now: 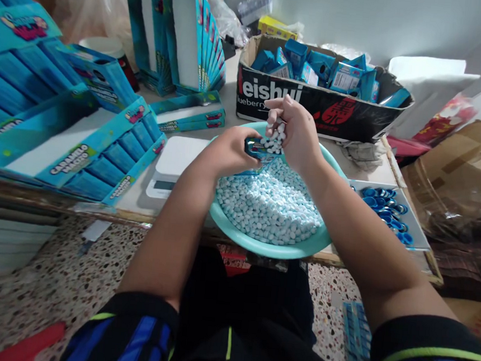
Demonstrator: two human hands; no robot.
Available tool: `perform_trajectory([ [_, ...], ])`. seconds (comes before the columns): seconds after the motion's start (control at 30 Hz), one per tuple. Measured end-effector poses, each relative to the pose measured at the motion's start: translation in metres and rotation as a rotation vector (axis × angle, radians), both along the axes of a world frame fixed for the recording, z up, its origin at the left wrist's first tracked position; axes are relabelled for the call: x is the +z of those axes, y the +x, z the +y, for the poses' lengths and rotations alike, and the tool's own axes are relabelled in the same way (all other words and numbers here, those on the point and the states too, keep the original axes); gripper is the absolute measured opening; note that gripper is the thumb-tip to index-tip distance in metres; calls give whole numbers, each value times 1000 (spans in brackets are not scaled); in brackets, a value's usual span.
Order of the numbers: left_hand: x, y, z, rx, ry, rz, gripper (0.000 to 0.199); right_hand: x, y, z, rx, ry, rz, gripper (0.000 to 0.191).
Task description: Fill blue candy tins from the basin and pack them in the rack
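A round turquoise basin [235, 237] holds a heap of small pale blue candies [272, 206]. Over its back left part, my left hand [231, 150] is closed round a small blue box [252, 147], whose end faces my other hand. My right hand [293, 128] is curled around a cluster of candies [275, 139] just beside and above that box. Some of these candies lie at the box's end; whether any are inside is hidden.
Behind the basin stands a black carton [314, 105] of blue boxes. A white scale [179, 161] and blue display trays [74, 160] are at the left. To the right, a white tray [418, 241] contains blue caps [389, 213].
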State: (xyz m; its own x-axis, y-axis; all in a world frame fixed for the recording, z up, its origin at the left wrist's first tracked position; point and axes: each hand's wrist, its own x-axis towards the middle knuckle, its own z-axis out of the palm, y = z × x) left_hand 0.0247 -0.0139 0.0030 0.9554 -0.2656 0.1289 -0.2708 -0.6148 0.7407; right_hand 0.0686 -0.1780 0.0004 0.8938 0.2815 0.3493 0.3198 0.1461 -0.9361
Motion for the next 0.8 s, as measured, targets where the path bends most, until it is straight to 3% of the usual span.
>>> perform_trajectory([
  [0.13,1,-3,-1,9,-108,-66,39,-1,4,-4,-48,-14,11,63],
  [0.3,-3,-3,-1,20,-226,-158,43,-9,11,-9,-77,-22,-82,47],
  [0.47,-6,0,1,97,-278,-114,47,-12,11,-9,-126,-162,-168,47],
  [0.67,-3,-1,2,157,-301,-71,44,-5,-3,-6,-125,-420,-355,28],
  [0.8,-2,-1,2,182,-290,-37,44,-2,-9,-5,-212,-536,-325,22],
])
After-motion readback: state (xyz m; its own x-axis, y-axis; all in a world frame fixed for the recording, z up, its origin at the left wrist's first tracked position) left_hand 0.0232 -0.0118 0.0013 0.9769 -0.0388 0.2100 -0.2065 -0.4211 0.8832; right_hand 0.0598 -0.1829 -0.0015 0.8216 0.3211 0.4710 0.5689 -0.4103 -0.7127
